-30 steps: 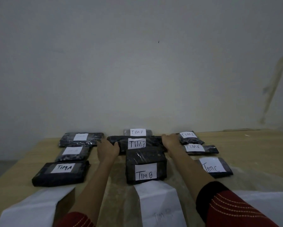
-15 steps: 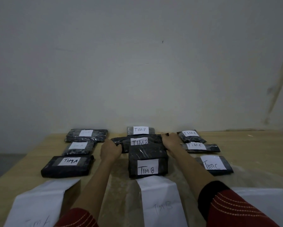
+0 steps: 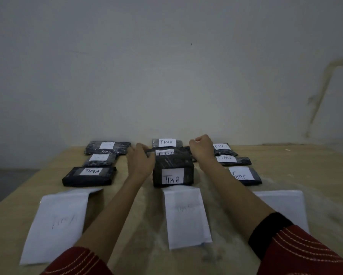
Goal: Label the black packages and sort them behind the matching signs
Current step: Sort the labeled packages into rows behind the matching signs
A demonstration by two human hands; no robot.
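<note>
Black packages (image 3: 89, 175), three in a column, front one marked TIM A, toward the left edge of the table (image 3: 315, 175). Left hand (image 3: 140, 162) and right hand (image 3: 202, 149), fingers curled, grip opposite ends of the second TIM B package (image 3: 166, 152), just behind the front TIM B package (image 3: 173, 173). TIM C packages (image 3: 244, 176), three, toward the right edge.

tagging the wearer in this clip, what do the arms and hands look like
The left hand and right hand are bare, no gloves or watch. Forearms are uncovered. The left sleeve and right sleeve are red with rows of white dashed stitching; the right one ends in a black cuff.
</note>
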